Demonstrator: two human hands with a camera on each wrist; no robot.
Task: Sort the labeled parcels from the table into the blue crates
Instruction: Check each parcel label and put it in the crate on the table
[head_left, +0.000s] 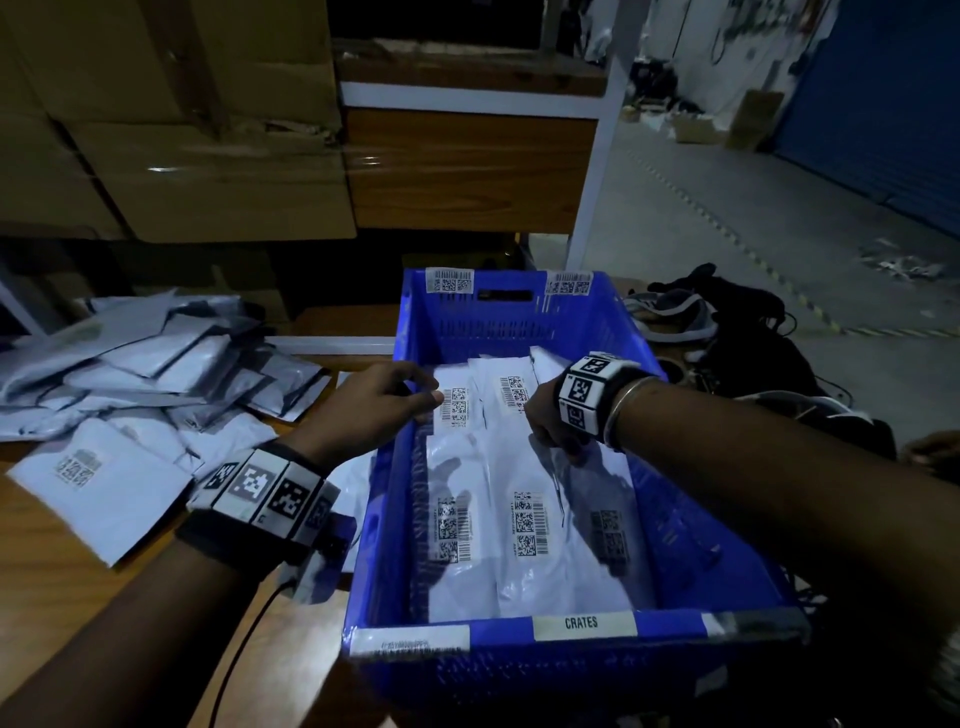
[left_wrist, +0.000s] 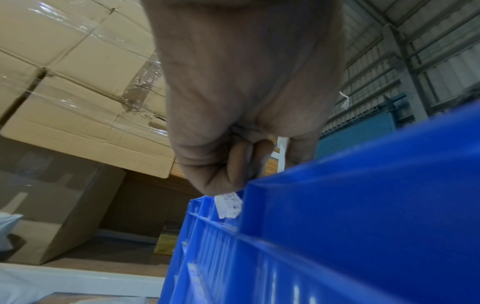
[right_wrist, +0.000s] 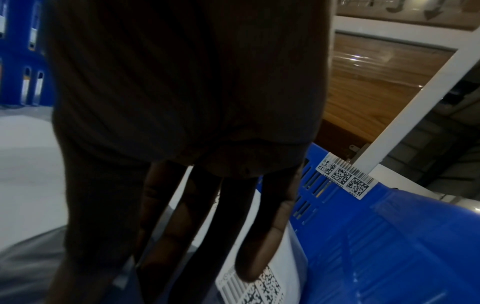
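Head view: left hand over the left rim of the blue crate, fingers curled, fingertips next to a labeled parcel at the crate's far left; grip on anything not determinable. Right hand inside the crate, fingers extended downward onto the white parcels lying flat on the crate floor, barcode labels up. Strip marked "CRATES" on the near rim. Loose pile of grey and white parcels on the wooden worktop, left of the left hand and outside the crate. Stacked cardboard boxes beyond the pile. Dark bundle of cloth and cables right of the right hand.

Left wrist view: left hand just above the crate rim, fingers curled inward, a small white label stuck on the rim below the thumb.

Right wrist view: right hand with fingers straight and slightly spread, tips against a white parcel beside its barcode; nothing gripped.
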